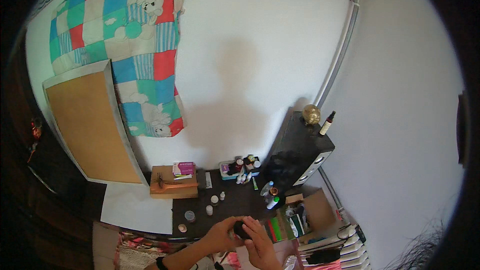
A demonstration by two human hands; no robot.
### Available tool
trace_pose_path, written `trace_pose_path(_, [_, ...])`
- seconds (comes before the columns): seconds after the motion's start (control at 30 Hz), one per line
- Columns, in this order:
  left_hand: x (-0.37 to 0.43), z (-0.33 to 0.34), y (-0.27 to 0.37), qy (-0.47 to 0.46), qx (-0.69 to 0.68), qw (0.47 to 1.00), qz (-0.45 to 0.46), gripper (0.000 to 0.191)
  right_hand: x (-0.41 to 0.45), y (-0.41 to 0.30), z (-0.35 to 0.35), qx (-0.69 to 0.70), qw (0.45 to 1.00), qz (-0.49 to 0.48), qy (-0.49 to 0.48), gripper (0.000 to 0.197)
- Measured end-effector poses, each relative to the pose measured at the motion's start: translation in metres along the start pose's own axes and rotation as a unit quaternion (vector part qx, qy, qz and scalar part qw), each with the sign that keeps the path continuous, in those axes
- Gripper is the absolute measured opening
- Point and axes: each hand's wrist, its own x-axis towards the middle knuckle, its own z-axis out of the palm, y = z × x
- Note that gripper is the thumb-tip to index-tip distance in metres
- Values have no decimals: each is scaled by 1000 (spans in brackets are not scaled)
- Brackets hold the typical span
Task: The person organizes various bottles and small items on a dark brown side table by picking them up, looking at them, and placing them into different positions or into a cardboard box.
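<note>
Near the lower middle, a small dark rounded object [241, 230] is between my two hands, in front of the table's edge. My left hand [224, 233] curls around its left side, with a black band on the wrist. The fingers of my right hand [258, 238] lie on its right side. What the object is cannot be told. On the dark table [225, 215] just beyond stand a clear round container [189, 216], a small round pinkish item [182, 228], a white-lidded jar [214, 200], a small white jar [209, 210] and a tiny white bottle [222, 195].
A cardboard box [155, 191] carries a brush and a purple carton. Behind are a tray of bottles [225, 177] and a black speaker [315, 142]. Bottles [273, 202] stand near an open carton [318, 210]. A framed board [86, 123] leans left; a white radiator [352, 249] is lower right.
</note>
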Motion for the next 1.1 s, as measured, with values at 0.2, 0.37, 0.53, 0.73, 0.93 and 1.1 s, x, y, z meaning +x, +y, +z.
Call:
trace_pose_path(0.2, [11, 23, 2, -55, -39, 996, 56, 78, -29, 1, -22, -42, 997, 11, 69, 40])
trace_pose_path(0.37, [20, 26, 23, -224, 96, 965, 101, 69, -51, 1, -44, -2, 995, 72, 70, 32])
trace_pose_path(0.53, [31, 37, 4, -103, -145, 983, 53, 70, -69, 14, -34, 258, 894, 291, 224, 25])
trace_pose_path(0.73, [33, 41, 5, -96, -112, 981, 125, 70, -72, 15, -28, 205, 897, 303, 247, 34])
trace_pose_path(0.93, [38, 54, 5, 33, -259, 962, 84, 48, -70, 28, 7, 86, 946, 244, 197, 38])
trace_pose_path(1.1, [38, 66, 1, 60, -137, 981, 120, 63, -68, 24, -2, 73, 949, 205, 227, 42])
